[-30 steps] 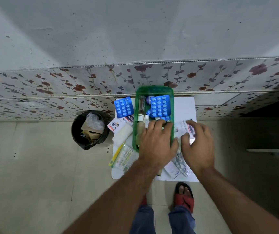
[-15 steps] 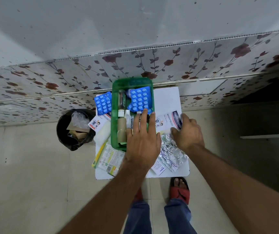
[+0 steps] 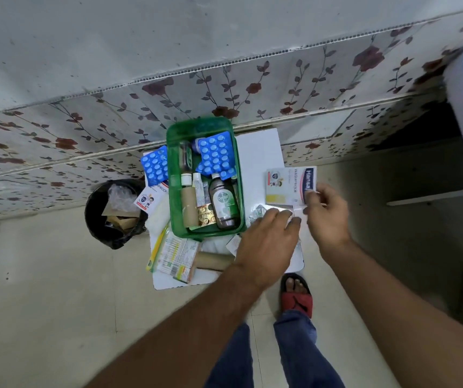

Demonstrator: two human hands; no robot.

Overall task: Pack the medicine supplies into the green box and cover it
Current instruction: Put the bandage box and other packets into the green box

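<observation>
The green box [image 3: 240,191] stands open on a small white table [image 3: 258,147]. Inside lie a blue blister pack [image 3: 215,156], a brown Dettol bottle [image 3: 224,203], small bottles and a cardboard roll. My right hand [image 3: 326,212] holds a white plaster packet [image 3: 290,186] by its near edge, lifted right of the box. My left hand [image 3: 266,242] reaches over the silver foil strips [image 3: 257,212] on the table beside the box; its fingertips meet the packet's lower corner. Left of the box lie another blue blister pack [image 3: 155,166], a second plaster packet [image 3: 149,200], a yellow tube [image 3: 157,247] and a printed carton [image 3: 177,254].
A black bin [image 3: 112,214] with rubbish stands on the floor left of the table. A flowered tiled wall [image 3: 224,88] rises right behind the table. My foot in a red sandal [image 3: 296,294] is under the near edge. A cardboard roll [image 3: 213,260] lies at the table front.
My left hand left the box and moved right to the foil strips. My right hand lifted the plaster packet off the table. The box's contents are now uncovered.
</observation>
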